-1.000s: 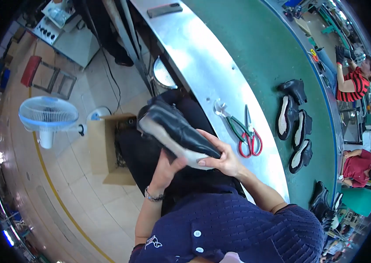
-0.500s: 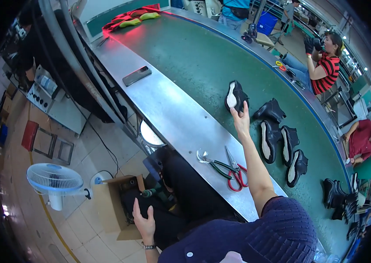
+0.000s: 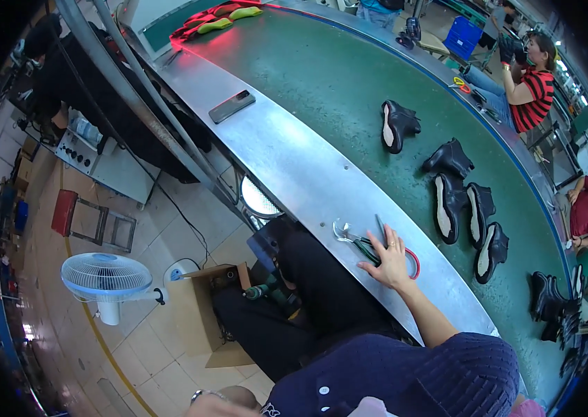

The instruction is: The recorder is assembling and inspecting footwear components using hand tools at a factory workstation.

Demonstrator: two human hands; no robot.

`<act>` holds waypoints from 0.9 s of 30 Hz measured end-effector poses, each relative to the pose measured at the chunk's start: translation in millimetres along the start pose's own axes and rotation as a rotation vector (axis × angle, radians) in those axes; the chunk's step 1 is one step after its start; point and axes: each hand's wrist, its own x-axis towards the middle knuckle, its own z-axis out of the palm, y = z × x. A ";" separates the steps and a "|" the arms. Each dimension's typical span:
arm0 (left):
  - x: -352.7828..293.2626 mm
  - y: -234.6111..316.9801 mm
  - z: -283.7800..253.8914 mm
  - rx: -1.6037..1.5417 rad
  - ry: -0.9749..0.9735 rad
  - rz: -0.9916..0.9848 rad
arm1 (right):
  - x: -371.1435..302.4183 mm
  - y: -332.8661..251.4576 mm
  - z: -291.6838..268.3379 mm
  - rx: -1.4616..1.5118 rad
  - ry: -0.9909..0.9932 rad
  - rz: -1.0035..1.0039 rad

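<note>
My right hand (image 3: 390,266) lies over the tools on the metal edge of the table, fingers spread. Beneath it are scissors, with a red handle (image 3: 415,264) showing on the right, and pincers (image 3: 343,232) with green handles, partly covered. At the lower edge my left hand (image 3: 221,406) is blurred and cut off, so its fingers cannot be made out. Farther off, a black ankle boot (image 3: 396,127) lies on the green belt, apart from several more black boots (image 3: 449,208) whose pale soles face sideways.
A phone (image 3: 232,106) rests on the metal strip (image 3: 287,149). Red and yellow-green pieces (image 3: 215,25) lie at the belt's far end. More boots (image 3: 548,299) are at the right. An open carton (image 3: 193,313) holding a drill and a fan (image 3: 106,278) stand left. People work across the belt.
My right hand has let go of the black boot and come back to the tools. The boot remains on the belt. My left hand has dropped to the lower edge.
</note>
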 end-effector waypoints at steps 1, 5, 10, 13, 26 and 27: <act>17.1 8.3 2.8 0.024 0.010 0.002 | -1.6 -4.1 6.7 -0.061 0.013 -0.106; 84.7 -4.6 -6.8 -0.188 -0.810 0.577 | 9.6 -11.9 27.8 -0.009 0.114 -0.049; 73.2 8.9 -0.8 -0.160 -0.875 0.570 | 41.0 -27.1 51.3 -0.077 0.225 -0.020; 63.2 16.1 1.5 -0.134 -0.894 0.576 | 62.2 -35.1 61.1 -0.099 0.278 -0.011; 70.6 51.5 2.7 -0.180 -0.591 0.859 | 94.2 -52.3 72.0 -0.045 0.334 -0.045; 62.6 61.1 3.8 -0.251 -0.380 0.876 | 94.5 -55.9 73.1 -0.045 0.326 -0.048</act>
